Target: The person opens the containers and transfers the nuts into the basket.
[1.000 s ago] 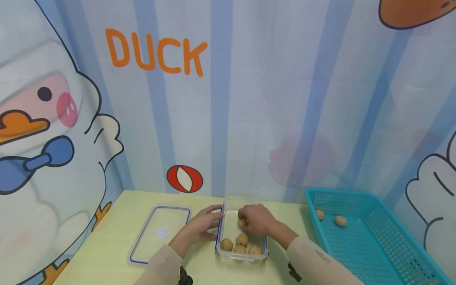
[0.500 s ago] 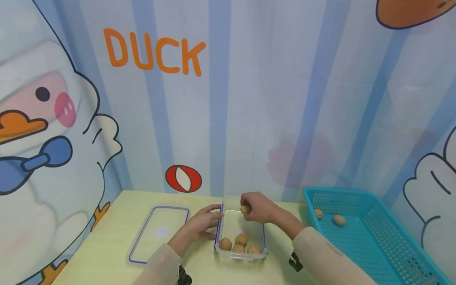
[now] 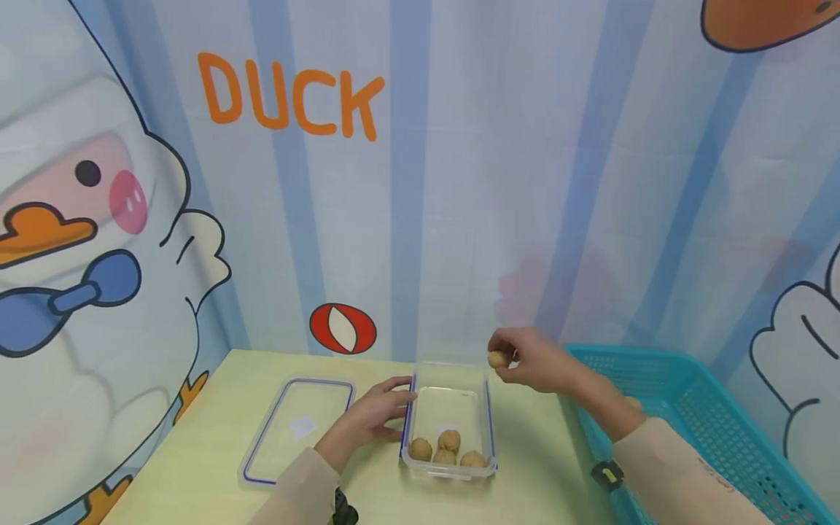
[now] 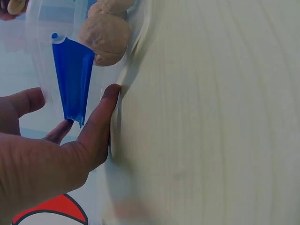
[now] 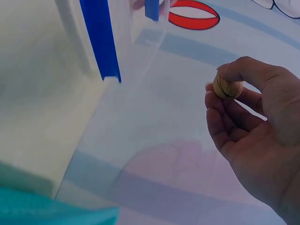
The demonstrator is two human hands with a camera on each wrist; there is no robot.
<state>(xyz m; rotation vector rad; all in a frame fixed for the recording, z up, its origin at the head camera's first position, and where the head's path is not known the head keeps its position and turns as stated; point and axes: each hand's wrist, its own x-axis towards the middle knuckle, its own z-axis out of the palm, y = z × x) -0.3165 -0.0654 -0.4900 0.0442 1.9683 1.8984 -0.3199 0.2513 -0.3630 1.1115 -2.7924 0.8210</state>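
Note:
Between thumb and fingertips my right hand pinches a walnut, held in the air between the box and the blue basket. The clear plastic box with blue side clips stands on the table, with several walnuts gathered at its near end. At the box's left side my left hand rests its extended fingers against the wall. In the left wrist view those fingers touch the box around its blue clip.
A clear lid with a blue seal lies on the table left of the left hand. The blue perforated basket stands at the right; a walnut shows in it beside the right forearm. A printed curtain hangs behind the table.
My right hand has lifted the walnut out of the box and carried it up and right, toward the basket. The left hand stays at the box's side.

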